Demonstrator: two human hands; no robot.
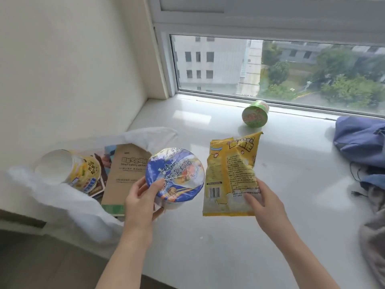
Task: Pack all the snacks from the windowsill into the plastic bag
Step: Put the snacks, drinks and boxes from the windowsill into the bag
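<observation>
My left hand (143,198) grips a blue instant-noodle bowl (176,174), held tilted with its lid facing me, above the sill's left part. In my right hand (263,202) hangs a yellow snack bag (231,170), pinched at its lower right corner and lifted upright. A white plastic bag (68,201) lies open at the left end of the white windowsill (291,184). Inside its mouth a yellow noodle cup (83,173) lies on its side. A green noodle cup (255,114) lies on its side far back by the window.
A brown cardboard booklet (125,170) and printed cards (98,188) rest at the bag's mouth. Blue cloth with a cord (362,140) and grey fabric (373,236) crowd the sill's right end. The wall closes the left side; the window glass runs along the back.
</observation>
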